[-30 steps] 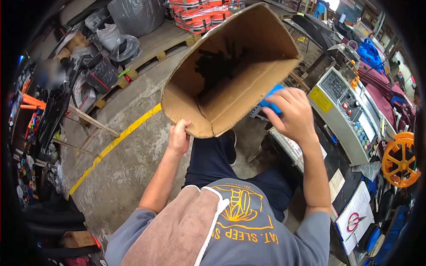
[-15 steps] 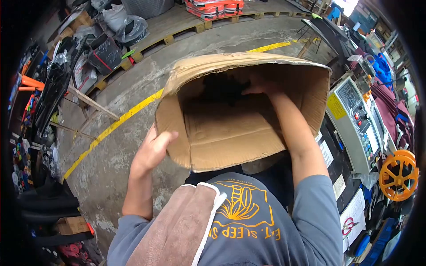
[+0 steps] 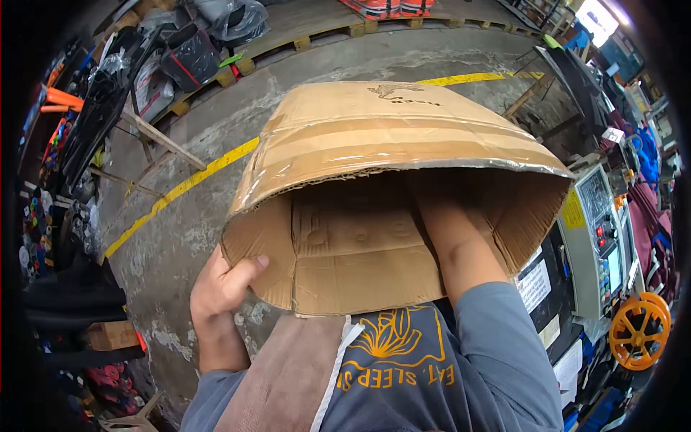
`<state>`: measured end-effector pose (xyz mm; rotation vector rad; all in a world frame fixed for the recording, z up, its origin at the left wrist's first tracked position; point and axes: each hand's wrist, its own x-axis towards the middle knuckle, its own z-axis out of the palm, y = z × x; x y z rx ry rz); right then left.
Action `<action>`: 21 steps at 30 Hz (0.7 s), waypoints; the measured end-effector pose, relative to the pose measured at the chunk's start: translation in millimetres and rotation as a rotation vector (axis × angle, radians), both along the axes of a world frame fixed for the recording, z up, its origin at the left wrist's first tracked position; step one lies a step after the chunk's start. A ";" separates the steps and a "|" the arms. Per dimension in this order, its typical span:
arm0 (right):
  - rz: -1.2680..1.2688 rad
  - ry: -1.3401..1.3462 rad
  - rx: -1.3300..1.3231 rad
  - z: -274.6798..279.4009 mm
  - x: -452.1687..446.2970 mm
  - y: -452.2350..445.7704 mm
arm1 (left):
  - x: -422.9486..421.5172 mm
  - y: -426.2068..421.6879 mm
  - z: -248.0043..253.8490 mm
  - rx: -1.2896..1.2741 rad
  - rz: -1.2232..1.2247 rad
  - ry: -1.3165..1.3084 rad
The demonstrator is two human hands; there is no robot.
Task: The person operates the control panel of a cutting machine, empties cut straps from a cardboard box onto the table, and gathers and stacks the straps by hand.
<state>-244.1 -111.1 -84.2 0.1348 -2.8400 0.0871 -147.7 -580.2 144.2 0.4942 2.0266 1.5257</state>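
A brown cardboard box [image 3: 389,133] is tilted with its open mouth toward me, close in front of my chest. Clear tape runs along its upper rim, and a dark print shows on its outer side. My left hand [image 3: 224,284] grips the box's left edge, thumb on the inside and fingers behind the wall. On the other side, my right forearm [image 3: 461,248] reaches deep into the box. The right hand itself is lost in the shadow inside, so its fingers and anything in them are hidden.
A bench on the right carries a control box with buttons [image 3: 590,245], papers [image 3: 533,284] and an orange spoked wheel [image 3: 639,331]. Wrapped goods stand on wooden pallets [image 3: 302,45] at the back. A yellow line [image 3: 180,194] crosses the concrete floor; a wooden-legged stand [image 3: 165,140] is at left.
The box has tipped its mouth down toward me, showing more of its outer top. My right arm has gone deeper, hiding the hand. The dark thing seen inside is out of sight.
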 end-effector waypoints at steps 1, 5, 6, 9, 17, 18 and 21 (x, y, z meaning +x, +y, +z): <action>-0.006 0.005 -0.021 -6.1 -3.2 -2.2 | -1.1 -2.3 -1.8 0.010 0.030 -0.046; -0.051 0.028 -0.107 -35.1 -10.2 -13.5 | -6.7 -3.1 -4.7 0.013 0.047 -0.044; -0.061 0.030 -0.124 -42.5 -10.8 -16.1 | -7.4 -0.5 -3.7 0.012 0.061 -0.043; -0.090 0.045 -0.165 -65.4 -17.1 -25.0 | -14.0 4.5 3.1 0.002 0.019 0.014; -0.148 0.074 -0.225 -115.7 -32.7 -32.2 | -41.8 32.1 20.2 -0.034 -0.035 0.149; -0.151 0.078 -0.228 -120.5 -35.0 -31.4 | -44.1 37.3 23.4 -0.044 -0.045 0.188; -0.158 0.089 -0.242 -134.9 -43.2 -29.6 | -54.5 46.7 21.8 -0.074 -0.050 0.241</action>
